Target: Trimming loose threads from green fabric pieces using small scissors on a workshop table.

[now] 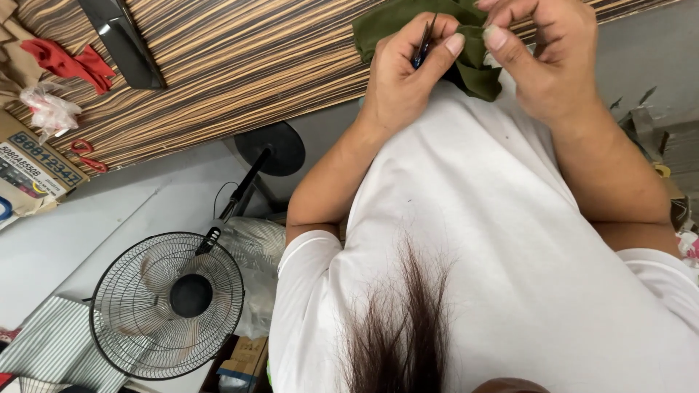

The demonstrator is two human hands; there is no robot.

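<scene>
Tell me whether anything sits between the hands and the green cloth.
Nothing visible does. The left hand pinches a small dark tool right against the green cloth, and the right hand grips the cloth's edge directly with its fingers.

Striped wood-grain table (240, 65), brown and tan bands, ran across the far part of the scene. On it at far left: a crumpled red cloth (65, 62), with beige fabric (14, 62) beside it at the edge of view. Just nearer lay a clear plastic bag (47, 109), and red-handled scissors (86, 154) close to the table's near edge. A cardboard box (33, 171) sat at the left edge. A black flat object (124, 44) lay tilted right of the red cloth. Olive-green fabric (477, 65) rested partly on the table at far right.

Grey floor (109, 211) below carried a black pedestal fan (171, 302).
</scene>
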